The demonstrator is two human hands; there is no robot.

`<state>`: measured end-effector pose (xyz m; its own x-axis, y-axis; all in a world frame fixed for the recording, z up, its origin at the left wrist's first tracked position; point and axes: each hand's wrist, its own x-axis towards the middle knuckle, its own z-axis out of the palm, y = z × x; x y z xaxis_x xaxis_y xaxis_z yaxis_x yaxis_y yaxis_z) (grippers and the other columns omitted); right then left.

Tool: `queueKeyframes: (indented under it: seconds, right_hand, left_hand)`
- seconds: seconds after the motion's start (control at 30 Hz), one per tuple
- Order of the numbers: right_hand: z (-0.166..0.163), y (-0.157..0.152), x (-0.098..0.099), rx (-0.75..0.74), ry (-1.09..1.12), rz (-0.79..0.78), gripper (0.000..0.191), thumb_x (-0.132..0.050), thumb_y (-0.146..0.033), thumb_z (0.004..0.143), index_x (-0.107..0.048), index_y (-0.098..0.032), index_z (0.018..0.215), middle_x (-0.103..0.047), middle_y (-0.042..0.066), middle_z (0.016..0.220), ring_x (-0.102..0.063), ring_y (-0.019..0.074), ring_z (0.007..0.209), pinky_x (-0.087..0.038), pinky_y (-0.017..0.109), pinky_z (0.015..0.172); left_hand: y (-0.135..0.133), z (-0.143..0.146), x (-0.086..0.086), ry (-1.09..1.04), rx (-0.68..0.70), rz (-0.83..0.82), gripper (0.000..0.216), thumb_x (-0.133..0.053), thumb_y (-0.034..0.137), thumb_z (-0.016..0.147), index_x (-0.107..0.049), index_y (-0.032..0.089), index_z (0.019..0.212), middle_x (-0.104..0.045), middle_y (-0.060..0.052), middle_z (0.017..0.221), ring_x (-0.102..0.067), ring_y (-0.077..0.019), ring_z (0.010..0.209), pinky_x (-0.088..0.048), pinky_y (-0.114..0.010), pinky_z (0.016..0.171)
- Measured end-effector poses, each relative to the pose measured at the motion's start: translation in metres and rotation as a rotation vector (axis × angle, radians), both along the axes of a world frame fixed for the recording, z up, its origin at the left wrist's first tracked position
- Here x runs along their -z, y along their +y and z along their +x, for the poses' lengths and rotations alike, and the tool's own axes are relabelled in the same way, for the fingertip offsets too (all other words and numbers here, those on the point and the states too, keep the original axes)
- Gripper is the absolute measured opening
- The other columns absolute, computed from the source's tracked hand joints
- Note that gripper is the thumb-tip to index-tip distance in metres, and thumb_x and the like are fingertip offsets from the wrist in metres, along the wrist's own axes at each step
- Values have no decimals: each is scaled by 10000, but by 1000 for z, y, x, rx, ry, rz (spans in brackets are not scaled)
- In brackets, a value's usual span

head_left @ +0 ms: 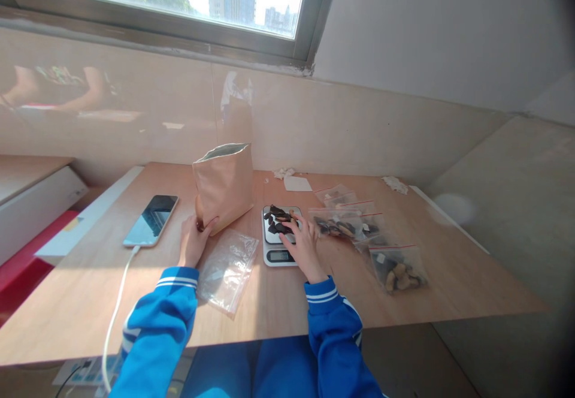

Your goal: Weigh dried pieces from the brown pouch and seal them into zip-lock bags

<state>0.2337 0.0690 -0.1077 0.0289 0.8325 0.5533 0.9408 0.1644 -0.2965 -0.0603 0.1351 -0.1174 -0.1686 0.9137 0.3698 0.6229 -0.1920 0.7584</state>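
A brown paper bag [224, 185] stands upright with its top open. My left hand [194, 241] is at the bag's lower left corner, fingers curled round a small dark thing that I cannot make out. On a small white kitchen scale [269, 248] lie several dark, dried-looking pieces [278, 228]. My right hand [304, 243] reaches over them from the right, fingers apart, fingertips at the pieces; whether it grips one is hidden. An unfilled-looking clear zip bag [229, 272] lies flat between my left hand and the scale.
Several zip bags of dark and brown pieces [402, 272] lie right of the scale. A phone [151, 221] with a white cable [117, 308] is at the left. White paper [297, 183] and crumpled tissue [395, 184] lie near the wall. The table's front edge is close to my lap.
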Motion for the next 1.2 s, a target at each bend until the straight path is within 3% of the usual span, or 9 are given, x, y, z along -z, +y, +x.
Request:
queueKeyframes:
  seconds: [0.13,0.3,0.6,0.7,0.8,0.9,0.97,1.07,1.2]
  right_hand:
    - [3,4,-11,39,12,84,198,-530,-315,922,-713,-261,977,-618,85,1171,-504,260,1070,-367,413,897]
    - [8,-3,-24,48,28,183,262,-485,-302,956,-694,-273,1112,-636,76,1126,-534,213,999,-379,359,870]
    - [4,-21,-3,-26,-158,-24,308,-543,-328,924,-632,-352,1218,-514,77,1372,-486,291,1115,-368,470,922]
    - [0,-25,-23,-51,-41,-12,339,-486,-311,950,-589,-341,1271,-470,96,1391,-486,289,1155,-376,492,950]
    - [-5,-34,-59,-130,193,117,348,-409,-249,974,-573,-287,1279,-524,97,1301,-508,236,1167,-391,446,990]
    - [-14,-47,-100,-254,363,252,363,-393,-202,971,-530,-267,1301,-550,81,1283,-497,212,1207,-400,422,1015]
    - [-19,-54,-121,-337,352,272,374,-390,-168,965,-527,-268,1299,-565,71,1277,-499,207,1210,-401,417,1022]
    - [-25,-60,-135,-396,267,233,343,-412,-147,952,-592,-269,1218,-603,66,1188,-541,203,1138,-431,400,983]
    - [-28,-62,-132,-424,326,238,284,-480,-135,924,-617,-258,1140,-622,63,1107,-573,198,1071,-469,386,938]
  left_hand:
    - [-1,1,0,12,-9,-1,377,-588,550,772,-535,190,671,-533,-7,649,-496,-166,620,-402,-304,580]
    - [-1,1,-1,1,-10,-26,378,-590,555,764,-559,183,708,-562,-11,676,-519,-171,634,-414,-301,588]
    - [-1,-1,1,31,-36,-20,403,-593,582,753,-535,190,682,-556,-17,675,-522,-180,639,-420,-308,593]
    - [1,-1,4,13,-31,-2,403,-598,580,753,-532,189,687,-553,-17,667,-526,-180,634,-434,-309,594]
    - [1,-2,6,15,-50,63,370,-588,549,776,-582,179,792,-605,-53,756,-576,-212,727,-474,-333,662]
    - [-2,-2,5,65,-84,243,386,-542,513,819,-620,159,954,-648,-109,920,-592,-265,914,-483,-399,807]
    - [-5,-3,2,88,-10,377,369,-515,468,852,-629,156,1013,-660,-116,993,-578,-281,1029,-454,-433,911]
    - [-10,-4,-2,99,63,525,294,-510,385,880,-635,184,1053,-670,-93,1044,-546,-267,1152,-383,-445,1031]
    - [-14,-3,-5,60,-21,656,286,-501,348,894,-623,206,1110,-659,-92,1120,-495,-254,1246,-342,-449,1083]
